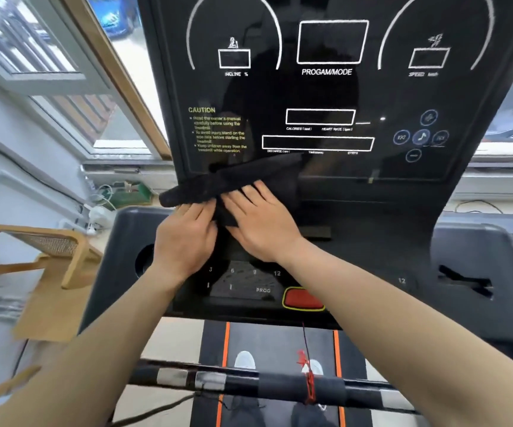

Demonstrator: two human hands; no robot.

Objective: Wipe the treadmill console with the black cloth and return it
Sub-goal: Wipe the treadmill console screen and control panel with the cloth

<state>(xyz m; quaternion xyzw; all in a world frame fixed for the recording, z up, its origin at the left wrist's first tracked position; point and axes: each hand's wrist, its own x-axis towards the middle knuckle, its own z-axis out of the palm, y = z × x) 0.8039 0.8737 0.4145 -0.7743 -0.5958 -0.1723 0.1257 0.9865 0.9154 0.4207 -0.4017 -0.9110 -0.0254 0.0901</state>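
the black cloth (218,188) is pinched by the left hand (184,238) and pressed flat by the right hand (261,224), so the red stop button (302,298) just below both wrists could be bumped.

- wooden chair (30,257) with woven cane back, far left, beside the machine
- window frame (73,87) upper left, blue object (116,16) outside, probably a car, too blurred to confirm
- green box (132,192) and white cables on the sill
- white shoes (245,360) on the belt
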